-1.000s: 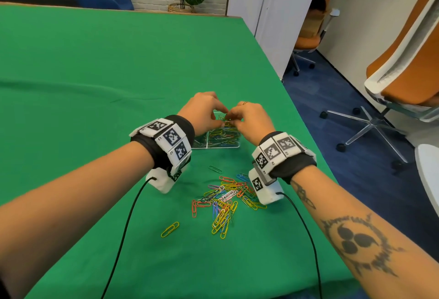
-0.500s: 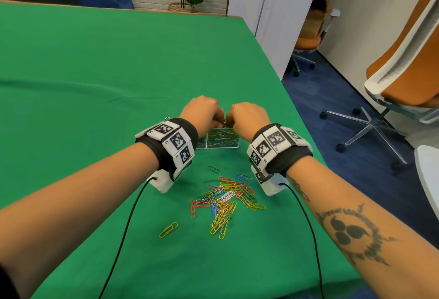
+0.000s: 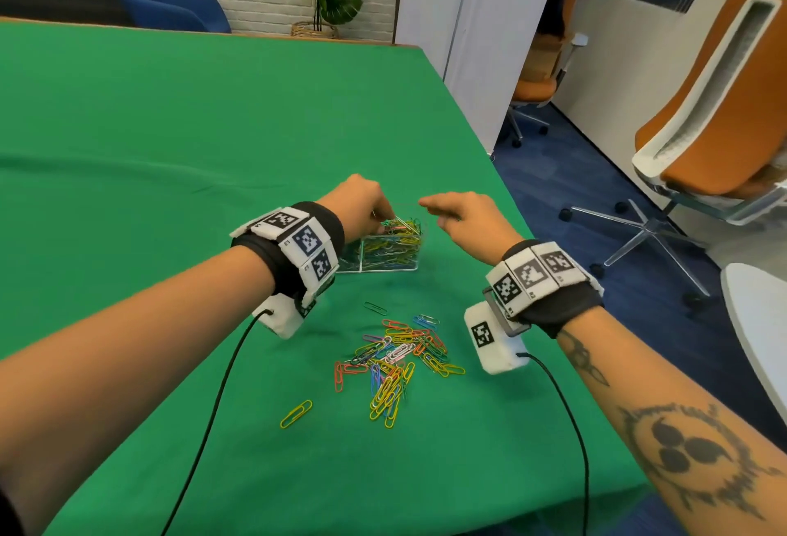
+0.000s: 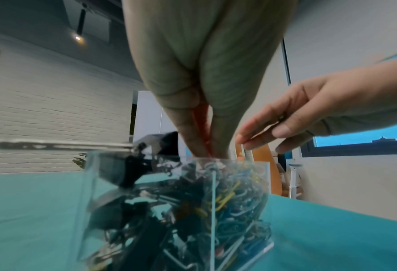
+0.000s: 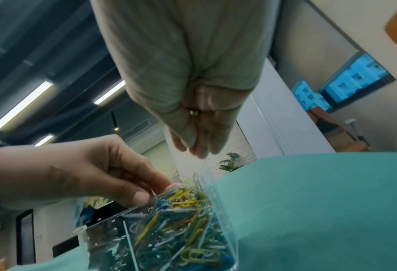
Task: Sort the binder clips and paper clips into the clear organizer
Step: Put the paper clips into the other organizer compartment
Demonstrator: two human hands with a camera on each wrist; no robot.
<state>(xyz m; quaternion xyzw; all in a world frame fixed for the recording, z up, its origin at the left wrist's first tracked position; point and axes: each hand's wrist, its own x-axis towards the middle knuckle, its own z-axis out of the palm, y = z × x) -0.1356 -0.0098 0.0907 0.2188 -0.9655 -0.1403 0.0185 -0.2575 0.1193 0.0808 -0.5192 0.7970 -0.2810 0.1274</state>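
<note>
The clear organizer (image 3: 409, 263) stands on the green table; its left compartment holds black binder clips (image 4: 132, 207), its right one is heaped with coloured paper clips (image 3: 398, 237). My left hand (image 3: 381, 220) reaches into the top of that heap and pinches a red paper clip (image 4: 202, 124) between thumb and fingers. My right hand (image 3: 434, 211) hovers just right of the organizer, fingers straight and empty in the right wrist view (image 5: 197, 148). A loose pile of paper clips (image 3: 398, 358) lies nearer to me, between my wrists.
A single yellow clip (image 3: 296, 413) and a green one (image 3: 374, 307) lie apart from the pile. The table's right edge (image 3: 532, 233) runs close to my right hand, and orange office chairs (image 3: 702, 143) stand beyond it. Black cables (image 3: 213, 407) trail from both wrists.
Both hands were pressed together over the organizer. My right hand has since let go and drawn back to the right; my left hand stays at the organizer's top with a clip.
</note>
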